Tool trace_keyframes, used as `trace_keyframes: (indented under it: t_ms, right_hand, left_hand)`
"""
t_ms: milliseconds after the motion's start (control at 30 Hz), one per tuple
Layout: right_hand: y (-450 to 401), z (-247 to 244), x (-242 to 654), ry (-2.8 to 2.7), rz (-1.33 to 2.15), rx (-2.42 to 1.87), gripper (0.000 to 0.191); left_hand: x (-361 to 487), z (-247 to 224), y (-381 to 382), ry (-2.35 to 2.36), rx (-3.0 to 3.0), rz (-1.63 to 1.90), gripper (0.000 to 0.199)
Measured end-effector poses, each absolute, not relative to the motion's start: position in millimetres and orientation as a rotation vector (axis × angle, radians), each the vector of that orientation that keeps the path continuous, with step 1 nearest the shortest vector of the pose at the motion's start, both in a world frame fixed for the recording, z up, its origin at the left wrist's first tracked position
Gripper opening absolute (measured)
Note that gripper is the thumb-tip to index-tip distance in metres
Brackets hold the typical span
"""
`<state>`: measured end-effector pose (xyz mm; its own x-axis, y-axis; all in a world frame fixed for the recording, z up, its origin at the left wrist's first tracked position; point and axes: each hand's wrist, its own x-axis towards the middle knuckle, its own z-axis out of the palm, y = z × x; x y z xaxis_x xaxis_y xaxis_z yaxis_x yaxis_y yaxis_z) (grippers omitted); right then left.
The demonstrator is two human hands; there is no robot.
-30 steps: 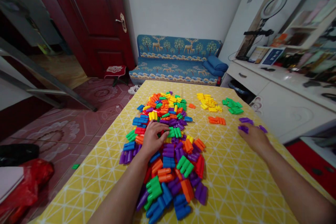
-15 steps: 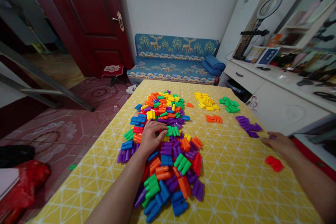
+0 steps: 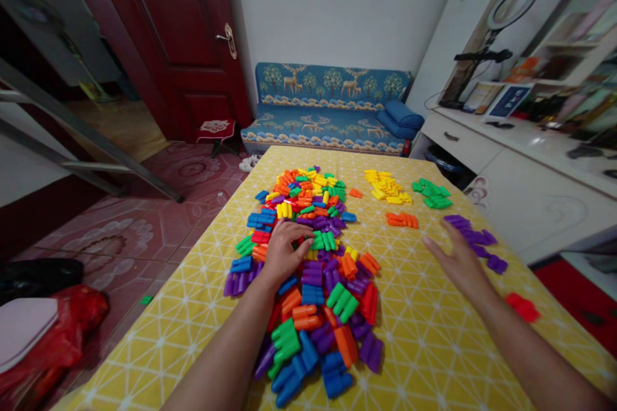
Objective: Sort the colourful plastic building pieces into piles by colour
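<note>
A long heap of colourful plastic bullet-shaped building blocks lies down the left half of the table. My left hand rests on the middle of this heap, fingers curved and thumb apart, its tips beside a green block. Whether they touch it, I cannot tell. Over the right side of the table, my right hand is open with thumb and fingers spread and nothing in it. Just beyond it lie purple blocks. A red block sits right of my right forearm.
Sorted groups lie on the yellow patterned tablecloth: yellow blocks, green blocks and orange blocks. A blue sofa stands past the far edge, a white dresser on the right.
My right hand has moved left from the purple group, and its fingers are now spread. One more purple block lies at the near end of that group. My left hand stays on the heap.
</note>
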<state>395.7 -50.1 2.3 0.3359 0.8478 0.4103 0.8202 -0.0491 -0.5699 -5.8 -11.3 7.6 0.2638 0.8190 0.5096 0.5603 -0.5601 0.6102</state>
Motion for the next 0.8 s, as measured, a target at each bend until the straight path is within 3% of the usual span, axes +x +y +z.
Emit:
trace_keyframes:
  t_ms: [200, 333, 533, 800]
  right_hand:
    - [-34.1, -14.5, 266.0, -1.426, 0.687, -1.559, 0.071]
    - [-19.0, -21.5, 244.7, -1.304, 0.736, -1.392, 0.059]
    - [-21.4, -21.6, 244.7, -1.285, 0.720, -1.329, 0.045]
    - [-22.9, -23.4, 247.1, -1.196, 0.817, -1.283, 0.047]
  left_hand:
    - [-5.8, 7.2, -11.1, 1.282, 2.218, 1.180, 0.012]
    - [-5.9, 10.4, -11.6, 1.269, 2.172, 1.167, 0.015]
    - [-8.3, 17.6, -20.3, 1.199, 1.861, 1.410, 0.038]
    - [2.7, 62.6, -19.3, 1.205, 1.852, 1.234, 0.029]
